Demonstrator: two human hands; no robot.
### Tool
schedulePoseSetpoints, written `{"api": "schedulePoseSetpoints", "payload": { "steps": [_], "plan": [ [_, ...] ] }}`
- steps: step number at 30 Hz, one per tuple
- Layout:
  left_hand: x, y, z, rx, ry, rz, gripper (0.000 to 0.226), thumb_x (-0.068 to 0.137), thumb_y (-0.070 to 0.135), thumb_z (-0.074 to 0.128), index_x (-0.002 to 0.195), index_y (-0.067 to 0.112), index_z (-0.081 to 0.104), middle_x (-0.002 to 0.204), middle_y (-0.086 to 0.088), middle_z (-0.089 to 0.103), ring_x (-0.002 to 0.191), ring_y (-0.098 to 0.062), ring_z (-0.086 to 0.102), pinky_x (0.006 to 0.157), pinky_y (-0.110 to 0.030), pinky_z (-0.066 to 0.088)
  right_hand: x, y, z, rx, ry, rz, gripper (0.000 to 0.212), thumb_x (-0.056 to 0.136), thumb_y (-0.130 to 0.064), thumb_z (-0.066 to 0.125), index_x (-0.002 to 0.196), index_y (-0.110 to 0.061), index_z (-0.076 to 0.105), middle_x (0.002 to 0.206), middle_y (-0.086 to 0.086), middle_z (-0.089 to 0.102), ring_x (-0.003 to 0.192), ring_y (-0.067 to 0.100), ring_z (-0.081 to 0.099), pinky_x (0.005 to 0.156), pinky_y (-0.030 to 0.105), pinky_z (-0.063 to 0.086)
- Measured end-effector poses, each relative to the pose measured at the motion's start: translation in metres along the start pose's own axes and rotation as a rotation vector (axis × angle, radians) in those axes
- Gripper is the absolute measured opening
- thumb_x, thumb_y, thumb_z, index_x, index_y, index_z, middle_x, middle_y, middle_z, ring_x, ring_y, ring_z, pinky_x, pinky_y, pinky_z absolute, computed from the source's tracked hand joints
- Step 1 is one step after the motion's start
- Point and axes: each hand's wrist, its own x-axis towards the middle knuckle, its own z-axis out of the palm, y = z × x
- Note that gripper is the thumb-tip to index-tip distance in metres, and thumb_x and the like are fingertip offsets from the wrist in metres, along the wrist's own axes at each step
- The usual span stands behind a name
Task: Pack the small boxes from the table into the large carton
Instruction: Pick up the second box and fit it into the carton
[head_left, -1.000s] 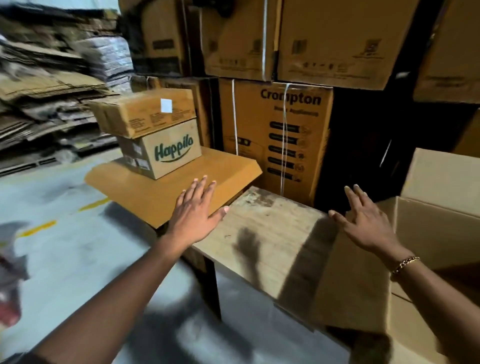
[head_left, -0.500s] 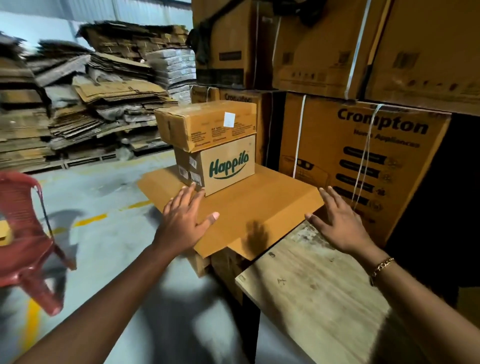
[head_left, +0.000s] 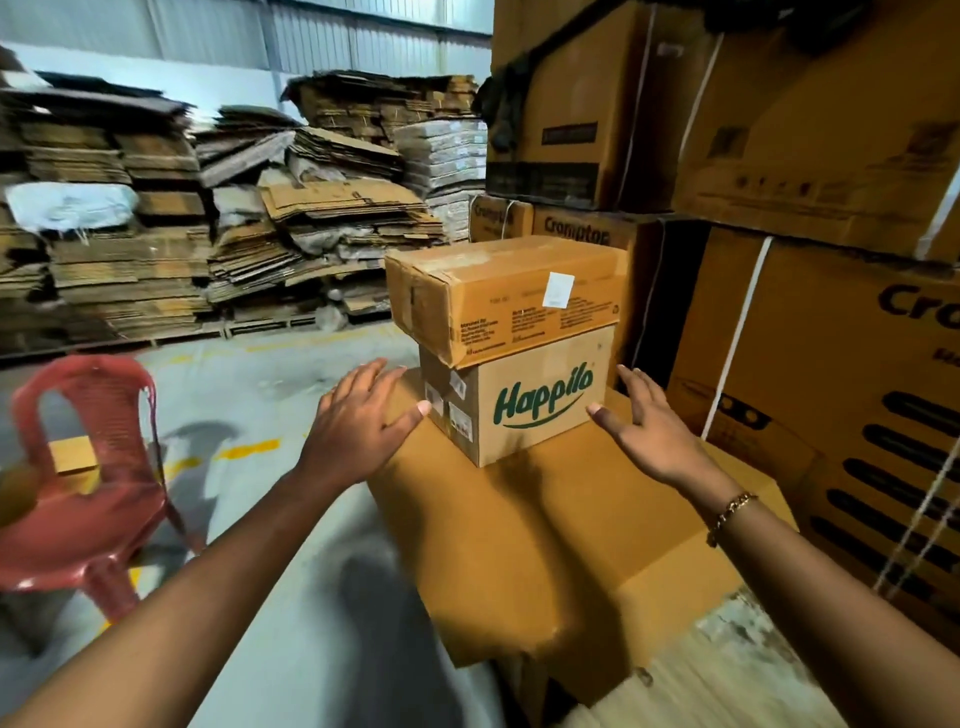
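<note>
Left hand (head_left: 363, 415): unclenched, fingers straight and together, palm down, thumb spread toward the left face of the Happilo box (head_left: 540, 410). Holds nothing. The thumb tip lies at the box's near-left corner; whether it touches cannot be told.

Right hand (head_left: 652, 434): likewise unclenched, fingers extended forward along the box's right side, thumb tip at the lower right edge of the printed face. Contact cannot be told. Gold chain bracelet (head_left: 732, 508) on the wrist.

Happilo box: small brown carton, green lettering on the near face, labels on the left face. Stands between the two hands on a flattened cardboard sheet (head_left: 545, 561).

Upper box (head_left: 498, 296): plain brown, longer than the one beneath, with small print and a white sticker (head_left: 557, 289) on the near face. Rests directly on the Happilo box, overhanging it to the left.

Flattened cardboard sheet: lies over the wooden table top (head_left: 727, 680), whose bare planks show at lower right.

Crompton cartons (head_left: 857, 395): large, bound with white straps, stacked just behind and to the right of the two small boxes.

Red plastic chair (head_left: 78, 467): at left on the grey floor (head_left: 270, 395), a cardboard piece (head_left: 72, 454) on its seat.

Flattened cardboard stacks (head_left: 156, 234): far left, before the corrugated wall.
</note>
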Motion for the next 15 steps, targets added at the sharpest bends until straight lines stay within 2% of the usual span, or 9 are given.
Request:
{"api": "schedulePoseSetpoints", "payload": {
  "steps": [5, 11, 13, 15],
  "plan": [
    [0.073, -0.039, 0.027, -0.114, -0.017, -0.068, 0.085, 0.079, 0.079, 0.024, 0.145, 0.029, 0.045, 0.159, -0.001, 0.033, 0.146, -0.026, 0.028, 0.115, -0.051, 0.026, 0.064, -0.013, 0.025, 0.117, -0.006, 0.055, 0.081, 0.097, -0.063, 0.045, 0.161, -0.028, 0.01, 0.169, -0.002, 0.009, 0.152, 0.026, 0.02, 0.118, 0.048, 0.026],
    [0.188, -0.1, 0.063, -0.299, -0.061, -0.105, 0.075, 0.084, 0.074, 0.034, 0.141, 0.028, 0.048, 0.152, -0.002, 0.041, 0.14, -0.029, 0.036, 0.113, -0.053, 0.031, 0.141, -0.029, 0.067, 0.233, 0.049, 0.172, 0.079, 0.098, -0.059, 0.047, 0.16, -0.028, 0.01, 0.169, -0.001, 0.006, 0.153, 0.026, 0.018, 0.119, 0.046, 0.022],
    [0.234, -0.125, 0.073, -0.404, -0.08, -0.126, 0.069, 0.089, 0.071, 0.039, 0.142, 0.027, 0.048, 0.152, -0.006, 0.041, 0.138, -0.031, 0.039, 0.113, -0.053, 0.032, 0.169, -0.04, 0.086, 0.292, 0.064, 0.214, 0.082, 0.095, -0.064, 0.049, 0.16, -0.031, 0.011, 0.169, -0.004, 0.007, 0.152, 0.026, 0.02, 0.12, 0.049, 0.025],
    [0.282, -0.15, 0.082, -0.499, -0.11, -0.162, 0.063, 0.096, 0.065, 0.041, 0.144, 0.025, 0.046, 0.153, -0.008, 0.041, 0.138, -0.031, 0.039, 0.113, -0.05, 0.033, 0.195, -0.051, 0.103, 0.382, 0.084, 0.277, 0.091, 0.085, -0.073, 0.053, 0.158, -0.037, 0.013, 0.169, -0.007, 0.009, 0.151, 0.028, 0.024, 0.115, 0.058, 0.033]
  ]
}}
